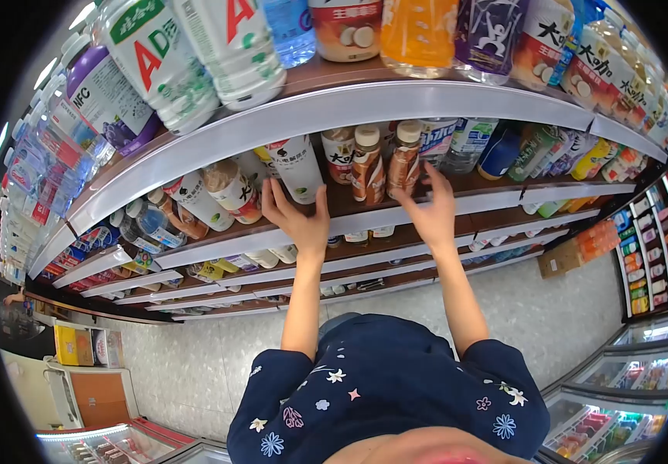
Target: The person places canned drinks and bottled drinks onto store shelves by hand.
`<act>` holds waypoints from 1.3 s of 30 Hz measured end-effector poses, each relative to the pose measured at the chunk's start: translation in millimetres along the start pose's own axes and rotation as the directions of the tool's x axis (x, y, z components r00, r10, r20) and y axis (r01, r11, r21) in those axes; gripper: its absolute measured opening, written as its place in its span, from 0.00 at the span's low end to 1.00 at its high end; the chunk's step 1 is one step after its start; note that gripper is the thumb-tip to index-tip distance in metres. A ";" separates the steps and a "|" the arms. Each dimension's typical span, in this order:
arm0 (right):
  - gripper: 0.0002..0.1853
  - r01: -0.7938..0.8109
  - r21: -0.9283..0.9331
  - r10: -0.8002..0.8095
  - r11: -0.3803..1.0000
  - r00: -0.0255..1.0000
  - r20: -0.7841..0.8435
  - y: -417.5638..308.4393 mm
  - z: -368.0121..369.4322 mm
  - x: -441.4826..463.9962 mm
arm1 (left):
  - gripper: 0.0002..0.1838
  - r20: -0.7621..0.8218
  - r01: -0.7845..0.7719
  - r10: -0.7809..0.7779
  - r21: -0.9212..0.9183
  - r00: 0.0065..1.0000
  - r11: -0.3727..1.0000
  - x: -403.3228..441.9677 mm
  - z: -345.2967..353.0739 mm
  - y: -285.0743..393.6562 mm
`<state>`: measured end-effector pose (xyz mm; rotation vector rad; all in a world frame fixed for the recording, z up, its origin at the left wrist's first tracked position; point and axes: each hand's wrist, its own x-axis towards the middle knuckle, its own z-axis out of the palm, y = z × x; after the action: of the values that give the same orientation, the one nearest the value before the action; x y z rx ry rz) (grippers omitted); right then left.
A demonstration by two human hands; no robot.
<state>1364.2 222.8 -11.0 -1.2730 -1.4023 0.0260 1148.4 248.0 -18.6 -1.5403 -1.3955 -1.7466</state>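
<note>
My left hand (299,222) is at the shelf front, its fingers and thumb on either side of the lower part of a white bottle (297,166) with black lettering. My right hand (432,210) has its fingers spread beside a brown bottle (405,158) with a cream cap. The thumb is close to that bottle's base; whether it touches cannot be made out. A matching brown bottle (367,164) stands upright just to the left. Behind it, a white-and-brown bottle (338,153) is partly hidden.
Large drink bottles (347,29) stand on the upper shelf, whose pale edge strip (334,100) juts out above my hands. Lower shelves (419,249) hold more drinks. A cardboard box (560,259) sits on the floor at right; glass-topped coolers (604,421) are at lower right.
</note>
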 end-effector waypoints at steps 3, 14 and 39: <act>0.36 0.072 -0.136 -0.072 0.988 0.997 0.004 -3.1 6.1 11.8 | 0.39 0.238 -0.024 0.054 -0.126 0.970 0.992 -7.7 0.9 21.9; 0.34 0.102 0.054 -0.108 0.993 0.988 0.111 19.2 1.4 12.1 | 0.40 0.532 0.433 -0.286 -0.173 0.797 0.884 -13.3 19.9 67.6; 0.33 0.093 0.181 -0.126 0.979 0.976 0.178 -22.9 57.6 -0.5 | 0.40 -0.011 0.151 -0.151 0.128 0.988 0.980 -6.0 -12.5 -23.5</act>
<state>1308.2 249.1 -14.8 -1.0697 -1.5956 0.1936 1124.7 244.9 -31.9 -1.3967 -1.6292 -1.7051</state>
